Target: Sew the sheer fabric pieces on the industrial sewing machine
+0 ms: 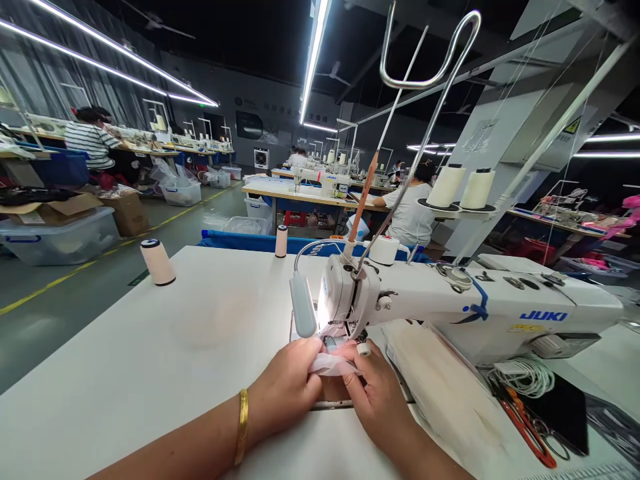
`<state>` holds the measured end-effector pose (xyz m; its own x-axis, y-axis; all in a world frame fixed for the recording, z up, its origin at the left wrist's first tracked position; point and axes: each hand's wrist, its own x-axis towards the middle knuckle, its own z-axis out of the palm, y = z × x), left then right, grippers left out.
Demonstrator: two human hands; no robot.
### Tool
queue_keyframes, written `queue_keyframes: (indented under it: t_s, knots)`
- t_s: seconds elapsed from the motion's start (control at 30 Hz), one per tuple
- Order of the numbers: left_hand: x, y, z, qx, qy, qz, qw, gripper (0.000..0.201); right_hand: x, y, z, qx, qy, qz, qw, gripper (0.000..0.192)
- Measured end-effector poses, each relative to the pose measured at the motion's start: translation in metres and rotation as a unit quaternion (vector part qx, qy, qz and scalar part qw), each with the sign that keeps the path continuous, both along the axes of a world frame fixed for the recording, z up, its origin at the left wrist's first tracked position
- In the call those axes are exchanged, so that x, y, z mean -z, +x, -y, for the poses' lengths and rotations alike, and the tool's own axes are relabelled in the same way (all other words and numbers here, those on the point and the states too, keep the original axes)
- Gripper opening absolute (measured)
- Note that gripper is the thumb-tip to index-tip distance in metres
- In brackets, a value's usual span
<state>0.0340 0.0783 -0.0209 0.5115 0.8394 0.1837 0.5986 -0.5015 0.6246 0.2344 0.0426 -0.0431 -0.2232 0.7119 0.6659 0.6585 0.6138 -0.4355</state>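
My left hand [287,387], with a gold bangle on its wrist, and my right hand [377,393] both pinch a small strip of pale pink fabric [327,363] on the white table [165,353]. The fabric lies just in front of the needle area of a white JUKI sewing machine [475,310]. A small lamp [303,307] lights the spot right above my fingers. The needle itself is hidden behind the machine head and my fingers.
Two thread spools [157,262] [281,241] stand at the table's far edge, and two cones [460,187] sit on the stand behind the machine. Red-handled scissors [530,427] and a white cord lie at the right. Other people sit at sewing tables beyond.
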Motion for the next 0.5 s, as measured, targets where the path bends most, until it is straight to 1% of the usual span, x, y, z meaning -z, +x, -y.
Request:
queue_keyframes:
  t_s: [0.13,0.23,0.5]
  knots:
    - [0.006,-0.001,-0.011,-0.005,0.003,0.0,1.0,0.016,-0.001,-0.005,-0.002,0.022,0.028,-0.002,0.999,0.023]
    - [0.008,-0.001,-0.015,0.003,0.002,0.009,1.0,0.017,-0.001,-0.005,-0.004,0.034,0.035,-0.002,0.999,0.023]
    - [0.003,0.002,-0.013,0.025,0.025,0.045,0.998,0.03,0.0,-0.004,-0.004,0.041,0.046,0.022,0.998,0.022]
